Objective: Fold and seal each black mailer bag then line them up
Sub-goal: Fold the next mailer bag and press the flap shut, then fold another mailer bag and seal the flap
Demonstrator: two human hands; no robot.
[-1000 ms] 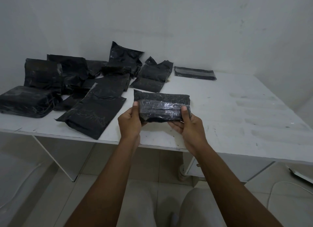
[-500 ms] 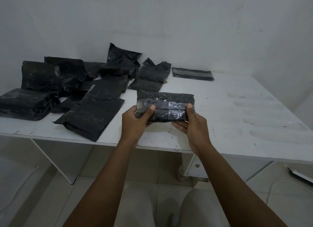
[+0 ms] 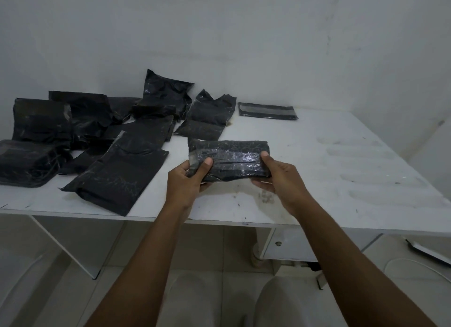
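**Folded black mailer bag** [image 3: 229, 159]: a compact, wrinkled bundle with a glossy strip along its top face. It is held level over the white table [image 3: 341, 180], towards the near edge and about midway across. I cannot tell whether its underside touches the tabletop.

**Left hand** [image 3: 185, 182]: clamped on the bundle's left end, thumb pressed on top, fingers curled beneath.

**Right hand** [image 3: 280, 178]: clamped on the right end, thumb on the upper corner, fingers folded under the bag.

**Heap of black bags** [image 3: 80, 121]: far left of the table, overlapping, several of them bulky.

**Large flat bag** [image 3: 119, 175]: lies at an angle at the near left, its far end against the heap.

**Upright bag** [image 3: 166, 92]: leans on the wall behind the heap.

**Crumpled bag** [image 3: 207, 117]: just beyond the held bundle, its top edge notched.

**Flat sealed bag** [image 3: 268, 111]: alone at the far side, right of the others, with a grey strip across it.

**White cable** [image 3: 415, 263]: on the floor tiles at the near right, below the table.
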